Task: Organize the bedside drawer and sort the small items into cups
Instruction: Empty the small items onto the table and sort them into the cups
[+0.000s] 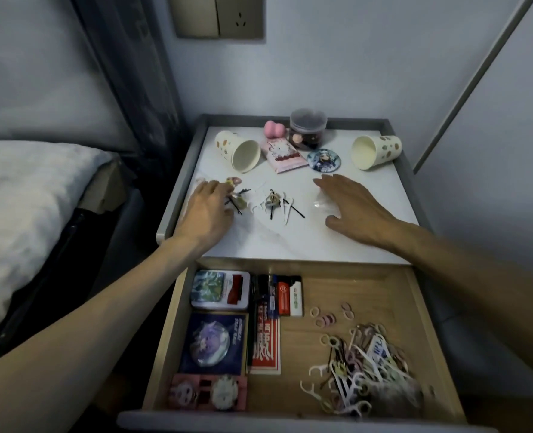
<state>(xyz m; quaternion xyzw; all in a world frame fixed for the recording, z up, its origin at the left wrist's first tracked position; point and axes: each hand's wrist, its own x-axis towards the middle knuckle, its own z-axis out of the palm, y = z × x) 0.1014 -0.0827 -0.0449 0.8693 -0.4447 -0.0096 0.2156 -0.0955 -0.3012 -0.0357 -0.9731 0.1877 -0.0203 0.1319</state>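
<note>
Two spotted paper cups lie on their sides on the white nightstand top (290, 242), one at the back left (238, 150) and one at the back right (376, 151). My left hand (207, 209) rests on a small pile of hair clips and black bobby pins (237, 198) at the left edge. A second pile of bobby pins and white floss picks (276, 203) lies between my hands. My right hand (351, 204) lies flat with straight fingers on a clear plastic wrapper (323, 204). The open drawer (362, 282) below holds a heap of floss picks and hair ties (359, 367).
At the back of the top stand a pink sponge (274, 129), a clear jar (308, 129), a pink packet (285, 157) and a round badge (324, 160). The drawer's left side holds a tin (220, 289), cards, lighters (290, 296) and a red packet. A bed (24, 198) is at the left.
</note>
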